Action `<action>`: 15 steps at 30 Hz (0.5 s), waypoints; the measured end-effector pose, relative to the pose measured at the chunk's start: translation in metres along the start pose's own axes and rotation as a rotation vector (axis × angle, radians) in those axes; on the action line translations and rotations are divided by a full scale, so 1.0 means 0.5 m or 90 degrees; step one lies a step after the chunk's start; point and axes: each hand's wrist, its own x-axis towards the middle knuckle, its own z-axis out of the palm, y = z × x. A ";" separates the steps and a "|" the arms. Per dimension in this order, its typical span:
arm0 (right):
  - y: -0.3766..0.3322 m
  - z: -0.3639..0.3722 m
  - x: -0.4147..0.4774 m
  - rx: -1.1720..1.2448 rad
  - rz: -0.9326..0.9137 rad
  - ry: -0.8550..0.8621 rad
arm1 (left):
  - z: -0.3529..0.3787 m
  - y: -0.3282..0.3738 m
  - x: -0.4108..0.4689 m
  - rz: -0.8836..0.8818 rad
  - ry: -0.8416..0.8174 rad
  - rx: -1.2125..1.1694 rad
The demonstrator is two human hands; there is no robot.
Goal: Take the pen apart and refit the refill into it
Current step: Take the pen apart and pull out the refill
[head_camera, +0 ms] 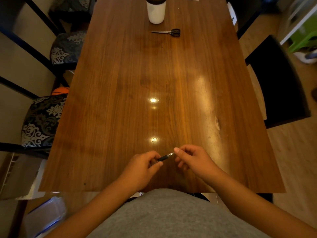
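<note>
One pen [165, 157] is held above the near end of the wooden table [120, 100], tilted, silver tip toward the right. Its dark barrel is clenched in the left hand [143, 166]; the tip is pinched by the fingertips [176, 149] of the right hand [192, 158]. Farther off, scissors [169, 32] are laid flat, and a white cylindrical container [156, 10] is stood just beyond them

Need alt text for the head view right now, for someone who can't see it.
Two hands hold a black pen over a wooden table: the left hand grips the barrel, the right hand pinches its silver tip. Scissors and a white cup sit at the far end.
</note>
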 end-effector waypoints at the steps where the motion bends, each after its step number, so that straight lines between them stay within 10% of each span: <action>1: -0.013 0.003 -0.003 -0.025 -0.011 -0.011 | -0.002 0.006 -0.001 0.025 0.001 0.024; 15: -0.050 0.022 -0.020 -0.092 -0.056 -0.015 | -0.015 0.021 -0.010 0.093 0.052 0.029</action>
